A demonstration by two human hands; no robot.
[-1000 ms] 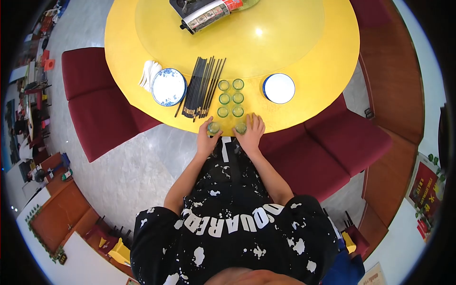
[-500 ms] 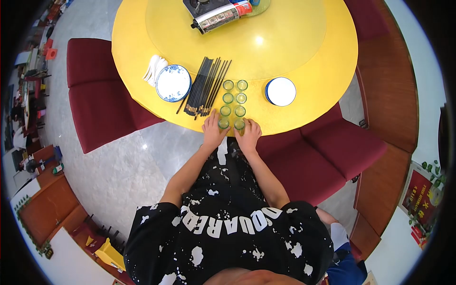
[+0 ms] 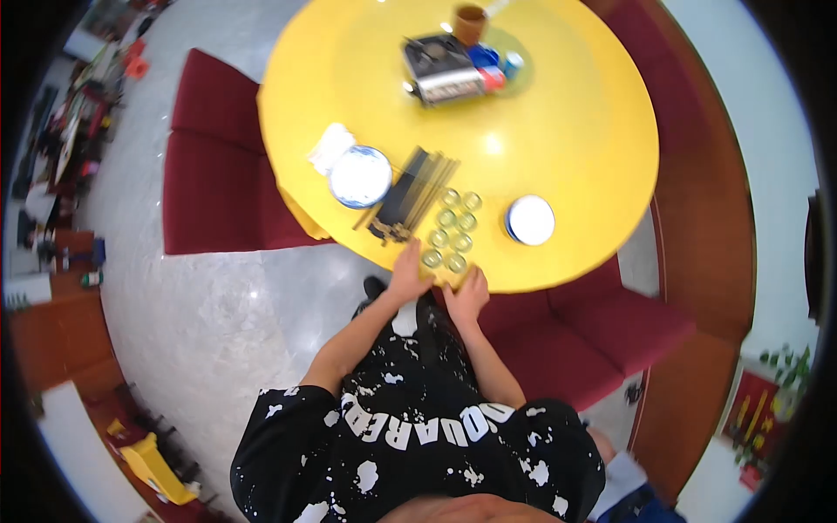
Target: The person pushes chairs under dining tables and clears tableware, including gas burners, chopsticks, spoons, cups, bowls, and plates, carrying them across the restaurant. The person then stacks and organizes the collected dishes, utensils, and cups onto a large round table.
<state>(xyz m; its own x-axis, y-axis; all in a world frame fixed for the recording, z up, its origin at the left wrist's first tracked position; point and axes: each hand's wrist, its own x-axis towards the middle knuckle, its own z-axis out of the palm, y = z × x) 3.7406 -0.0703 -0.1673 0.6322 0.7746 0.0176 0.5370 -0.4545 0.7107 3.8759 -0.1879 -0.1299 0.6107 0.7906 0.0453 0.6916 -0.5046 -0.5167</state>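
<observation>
Several green-tinted glasses [image 3: 448, 219] stand in two rows near the front edge of the yellow table [image 3: 575, 174]. My left hand [image 3: 407, 275] rests at the edge, close to the nearest left glass [image 3: 432, 258]; the image is blurred and its grip is unclear. My right hand [image 3: 467, 296] is at the edge just below the nearest right glass [image 3: 455, 262], fingers blurred. Dark chopsticks [image 3: 408, 196] lie left of the glasses, with a stack of blue-rimmed plates [image 3: 360, 177] and white spoons [image 3: 332, 148] beyond. Another white stack [image 3: 530, 220] sits on the right.
A portable stove [image 3: 438, 57] with a printed box [image 3: 452, 85] stands toward the far side, beside a brown container [image 3: 469, 24]. Dark red chairs [image 3: 214, 192] flank the table. Part of another person [image 3: 623, 479] shows at lower right.
The view has turned and shifted, showing more of the far table. Both nearest glasses were moved up to the rows' front ends, and my hands have since drawn slightly back from them.
</observation>
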